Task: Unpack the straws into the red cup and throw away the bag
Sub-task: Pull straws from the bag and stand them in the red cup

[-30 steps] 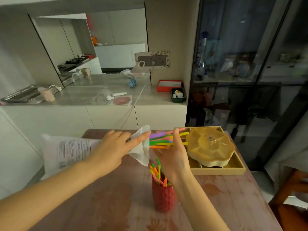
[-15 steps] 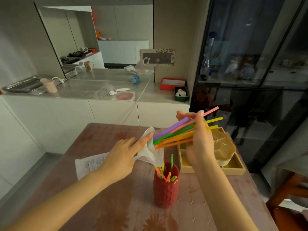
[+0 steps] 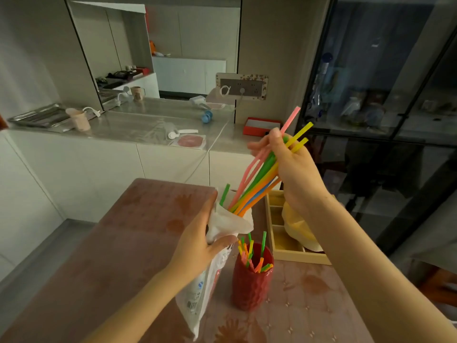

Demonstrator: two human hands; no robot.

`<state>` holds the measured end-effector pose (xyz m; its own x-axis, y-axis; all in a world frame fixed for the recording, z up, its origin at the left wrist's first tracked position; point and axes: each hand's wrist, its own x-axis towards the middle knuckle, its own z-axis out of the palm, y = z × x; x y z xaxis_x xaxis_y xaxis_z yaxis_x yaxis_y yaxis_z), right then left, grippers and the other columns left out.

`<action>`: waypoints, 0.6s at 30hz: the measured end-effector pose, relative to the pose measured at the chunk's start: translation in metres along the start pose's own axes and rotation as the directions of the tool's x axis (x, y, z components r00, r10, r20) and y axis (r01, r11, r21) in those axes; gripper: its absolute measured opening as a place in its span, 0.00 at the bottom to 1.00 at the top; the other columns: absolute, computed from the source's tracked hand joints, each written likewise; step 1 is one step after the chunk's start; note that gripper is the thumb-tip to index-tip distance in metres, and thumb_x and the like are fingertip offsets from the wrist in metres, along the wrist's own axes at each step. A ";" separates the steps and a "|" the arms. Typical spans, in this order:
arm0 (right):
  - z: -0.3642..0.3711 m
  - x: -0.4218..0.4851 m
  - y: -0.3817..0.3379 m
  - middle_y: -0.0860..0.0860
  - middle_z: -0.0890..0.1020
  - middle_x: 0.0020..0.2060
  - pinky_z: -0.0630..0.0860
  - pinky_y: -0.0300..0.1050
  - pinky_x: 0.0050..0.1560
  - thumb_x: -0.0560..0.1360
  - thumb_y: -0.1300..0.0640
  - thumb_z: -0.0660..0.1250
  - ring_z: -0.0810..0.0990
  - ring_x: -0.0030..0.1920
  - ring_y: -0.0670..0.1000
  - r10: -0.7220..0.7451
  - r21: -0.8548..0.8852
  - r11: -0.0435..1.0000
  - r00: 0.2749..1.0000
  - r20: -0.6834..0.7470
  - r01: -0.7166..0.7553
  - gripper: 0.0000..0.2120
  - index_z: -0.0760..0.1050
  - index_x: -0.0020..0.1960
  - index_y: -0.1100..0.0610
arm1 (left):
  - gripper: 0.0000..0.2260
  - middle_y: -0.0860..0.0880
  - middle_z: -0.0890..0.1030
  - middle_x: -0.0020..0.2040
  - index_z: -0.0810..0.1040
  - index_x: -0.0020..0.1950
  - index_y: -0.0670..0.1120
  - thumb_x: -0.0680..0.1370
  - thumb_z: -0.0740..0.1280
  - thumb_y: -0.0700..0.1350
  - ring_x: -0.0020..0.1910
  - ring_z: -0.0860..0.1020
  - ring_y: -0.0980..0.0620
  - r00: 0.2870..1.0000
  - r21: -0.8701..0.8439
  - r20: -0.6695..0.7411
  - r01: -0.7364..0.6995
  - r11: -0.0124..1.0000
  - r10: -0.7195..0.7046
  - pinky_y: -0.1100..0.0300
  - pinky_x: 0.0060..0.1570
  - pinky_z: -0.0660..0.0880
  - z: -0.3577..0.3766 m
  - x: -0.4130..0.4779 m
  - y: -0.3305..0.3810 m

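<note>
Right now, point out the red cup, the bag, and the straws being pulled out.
red cup (image 3: 249, 285), head view, front of its body.
bag (image 3: 230, 220), head view, crumpled open top.
straws (image 3: 259, 179), head view, mid-length of the bundle.

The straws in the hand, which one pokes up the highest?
The pink straw. Its tip rises above the right hand, higher than the two yellow straws beside it.

view: single head cam, wide-angle
facing: forward and down, 12 o'clock, over worktop (image 3: 103, 243)
range: close, hands (image 3: 197, 246) at arm's length
</note>
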<state>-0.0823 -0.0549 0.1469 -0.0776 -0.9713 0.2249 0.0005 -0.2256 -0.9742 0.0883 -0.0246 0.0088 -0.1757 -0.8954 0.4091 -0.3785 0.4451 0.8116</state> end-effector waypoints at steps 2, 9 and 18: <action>0.006 0.001 0.001 0.53 0.84 0.34 0.82 0.49 0.46 0.81 0.49 0.54 0.85 0.39 0.54 0.003 0.213 0.977 1.000 0.023 -0.008 0.16 0.71 0.40 0.57 | 0.38 0.57 0.71 0.65 0.49 0.71 0.65 0.68 0.67 0.63 0.60 0.73 0.61 1.000 0.011 0.001 0.003 1.000 -0.003 0.63 0.57 0.74 -0.002 -0.002 -0.002; 0.008 0.006 0.007 0.48 0.63 0.22 0.63 0.39 0.24 0.77 0.45 0.62 0.61 0.22 0.46 0.082 0.540 0.842 0.982 -0.169 0.023 0.20 0.65 0.31 0.54 | 0.39 0.62 0.71 0.63 0.49 0.70 0.65 0.68 0.71 0.56 0.58 0.74 0.62 1.000 0.044 0.026 -0.012 0.999 0.011 0.62 0.55 0.75 -0.003 -0.005 -0.008; -0.023 0.006 -0.020 0.47 0.62 0.22 0.59 0.41 0.23 0.78 0.44 0.60 0.59 0.22 0.46 -0.068 0.482 0.855 0.964 -0.257 0.189 0.22 0.63 0.30 0.53 | 0.40 0.68 0.68 0.59 0.50 0.72 0.59 0.67 0.71 0.56 0.55 0.71 0.71 0.999 0.101 0.052 -0.014 0.995 0.009 0.75 0.50 0.71 -0.004 -0.005 -0.024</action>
<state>-0.1055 -0.0541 0.1669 -0.3315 -0.9015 0.2783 0.4668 -0.4131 -0.7820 0.1020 -0.0304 -0.0107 -0.2263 -0.8909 0.3938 -0.4658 0.4540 0.7596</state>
